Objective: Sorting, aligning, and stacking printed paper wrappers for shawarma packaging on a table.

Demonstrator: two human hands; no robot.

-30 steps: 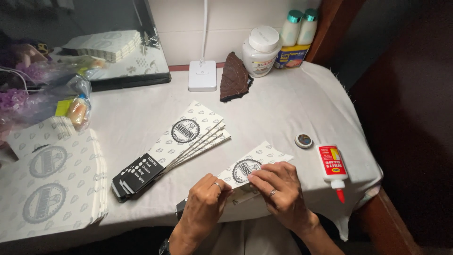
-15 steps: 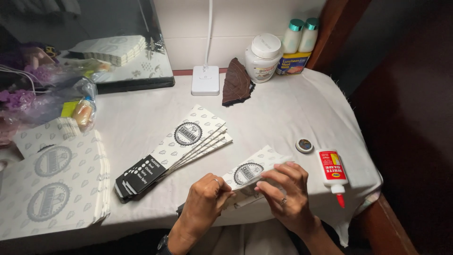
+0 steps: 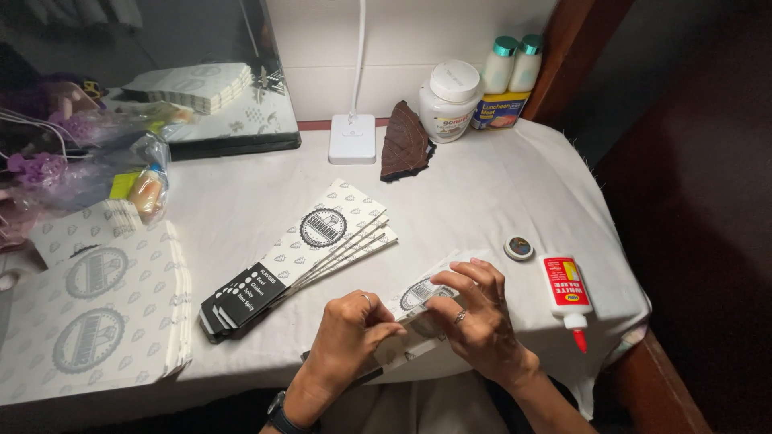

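- Patterned white paper sleeve with a round dark emblem [image 3: 420, 299] sits at the near table edge, pinched between both hands; step in hand looks like folding or creasing a flap; the next move likely calls for firm pressure along the crease
- left hand [image 3: 350, 337]: fingers curled together, pinching the sleeve's near end
- right hand [image 3: 474, 317]: fingers spread flat over the sleeve, pressing it down; ring on one finger
- fanned stack of matching flat paper sleeves with black ends [image 3: 301, 255] lies left of the hands; matte, thin, crisp-edged
- small round dark lid [image 3: 519, 247] and red-labelled white plastic glue bottle [image 3: 566, 296] lie right, on wrinkled white tablecloth [image 3: 482, 193]
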